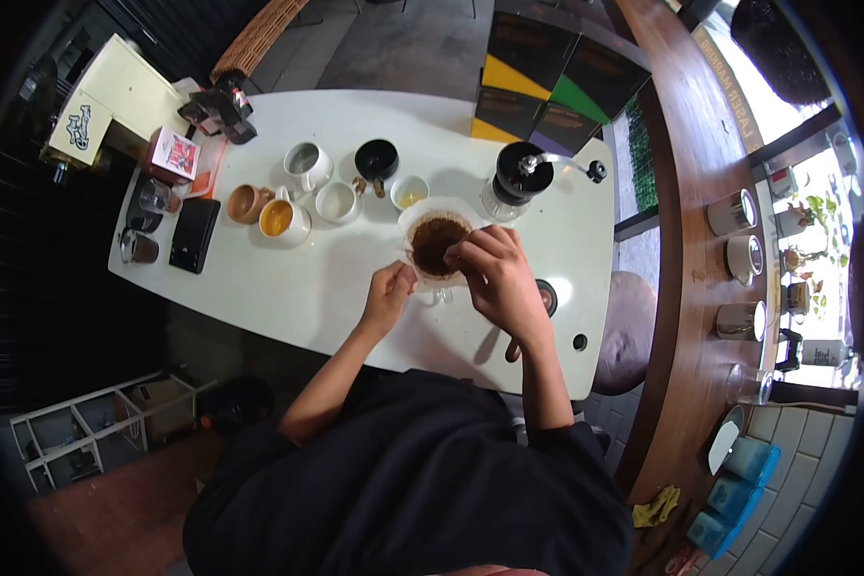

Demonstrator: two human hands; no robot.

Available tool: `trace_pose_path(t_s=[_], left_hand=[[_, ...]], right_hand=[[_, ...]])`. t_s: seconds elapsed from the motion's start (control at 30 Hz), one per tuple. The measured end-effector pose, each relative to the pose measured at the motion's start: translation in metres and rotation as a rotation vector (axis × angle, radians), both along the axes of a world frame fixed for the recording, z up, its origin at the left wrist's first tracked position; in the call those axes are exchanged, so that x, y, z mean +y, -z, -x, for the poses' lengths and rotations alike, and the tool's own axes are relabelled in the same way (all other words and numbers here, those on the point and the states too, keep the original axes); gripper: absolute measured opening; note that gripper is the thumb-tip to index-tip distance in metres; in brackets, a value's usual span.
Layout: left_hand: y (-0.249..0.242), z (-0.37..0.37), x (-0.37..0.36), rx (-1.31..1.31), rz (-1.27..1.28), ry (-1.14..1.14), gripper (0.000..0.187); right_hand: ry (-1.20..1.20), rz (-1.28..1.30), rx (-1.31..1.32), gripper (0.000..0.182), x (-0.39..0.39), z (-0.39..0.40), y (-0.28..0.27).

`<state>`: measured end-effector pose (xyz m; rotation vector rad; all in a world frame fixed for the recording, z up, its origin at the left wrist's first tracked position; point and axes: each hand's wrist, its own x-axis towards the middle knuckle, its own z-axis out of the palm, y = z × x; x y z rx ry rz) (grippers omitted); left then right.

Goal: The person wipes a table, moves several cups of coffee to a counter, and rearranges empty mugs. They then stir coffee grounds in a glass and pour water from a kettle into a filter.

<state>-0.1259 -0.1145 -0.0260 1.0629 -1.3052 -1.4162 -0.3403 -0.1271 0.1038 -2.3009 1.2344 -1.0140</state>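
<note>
A coffee dripper [415,223] lined with a paper filter [470,213] stands near the table's front edge, wet dark coffee grounds [435,236] inside it. My left hand [390,296] is closed at the dripper's near left side, fingers curled against it. Over the right part of the filter, my right hand [497,276] is closed in a pinch, fingertips down by the grounds; what they hold is hidden. Part of a clear glass piece [442,296] shows below the dripper. Just behind sits a small white cup [410,193] with pale yellow liquid.
A hand grinder [522,178] with a crank stands right of the dripper. Several cups, including a black cup [376,160] and a white mug [285,221] with orange-brown liquid, are grouped left. Dark boxes [547,72] are stacked behind. A round dark object [547,298] lies by my right wrist.
</note>
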Motion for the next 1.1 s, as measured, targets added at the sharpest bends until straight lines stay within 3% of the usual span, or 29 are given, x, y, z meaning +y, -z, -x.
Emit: trace_pose_path(t_s=[1.1], left_hand=[[-0.008, 0.004, -0.001, 0.030, 0.006, -0.016, 0.041]], right_hand=[[0.087, -0.002, -0.030, 0.017, -0.001, -0.001, 0.010]])
